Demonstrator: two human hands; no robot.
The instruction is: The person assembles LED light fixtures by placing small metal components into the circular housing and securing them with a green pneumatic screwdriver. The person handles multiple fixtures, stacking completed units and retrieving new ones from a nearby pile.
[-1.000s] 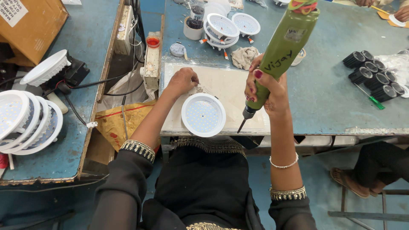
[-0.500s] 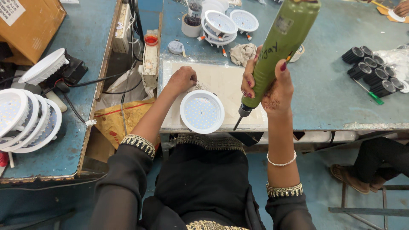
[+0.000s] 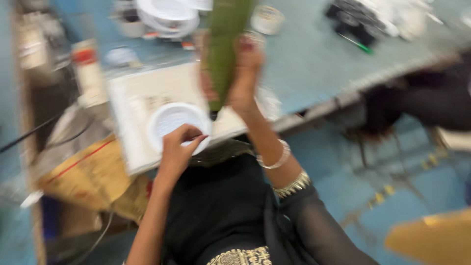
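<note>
Round white lamp disc [image 3: 172, 122] under the driver, view swung and blurred since a second ago.

Item 1: left hand [image 3: 177, 149], moved from the disc's far edge to its near rim, fingers pinching it on the white board [image 3: 137, 98]. Item 2: right hand [image 3: 245, 73] clamped round one green power screwdriver [image 3: 223, 44], now upright, tip at the disc's right edge. Also: one stack of white discs [image 3: 169, 14]; one dark cluster [image 3: 358, 22], uncountable.

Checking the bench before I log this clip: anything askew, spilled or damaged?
Nothing clearly spilled or broken, though the frame is motion-blurred. The white round disc lies flat on the white board, left hand on its near edge, right hand holding the green power screwdriver upright.
</note>
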